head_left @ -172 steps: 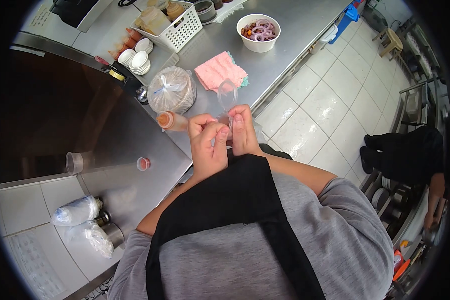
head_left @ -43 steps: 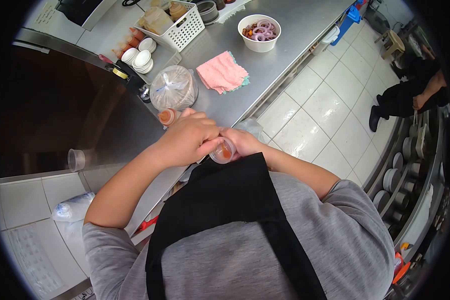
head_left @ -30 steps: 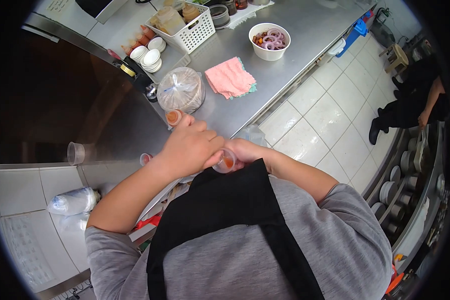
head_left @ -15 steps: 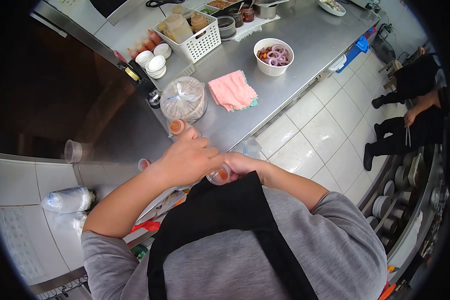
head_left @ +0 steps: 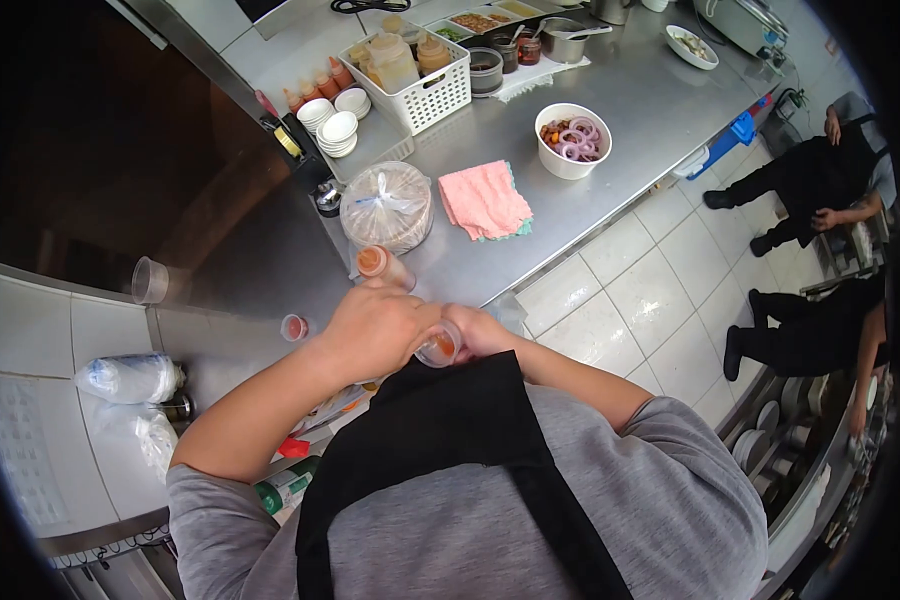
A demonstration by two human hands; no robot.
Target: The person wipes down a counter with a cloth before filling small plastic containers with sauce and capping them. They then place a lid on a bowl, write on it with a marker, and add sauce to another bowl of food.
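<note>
Close to my apron, a small clear plastic cup [head_left: 439, 347] with a little orange-red sauce is held between my hands. My left hand [head_left: 375, 325] is closed, its fingertips at the cup's near rim. My right hand [head_left: 477, 330] curls around the cup's other side, and part of its fingers is hidden. Just beyond my left hand stands a bottle [head_left: 385, 267] of orange sauce, its lower part close to my knuckles. A second small cup [head_left: 293, 327] with red contents is left of my left wrist.
Behind the bottle sits a tied plastic bag in a round tub [head_left: 388, 208]. A pink cloth [head_left: 485, 200] and a white bowl [head_left: 573, 142] with onion rings lie farther along the counter. A white basket [head_left: 420, 90] holds bottles. Co-workers [head_left: 820, 180] stand on the tiled floor at right.
The view has shifted, so counter items appear lower and further right. My left hand has come away from the sauce bottle's top, leaving more of it visible. The cup stays between my hands.
</note>
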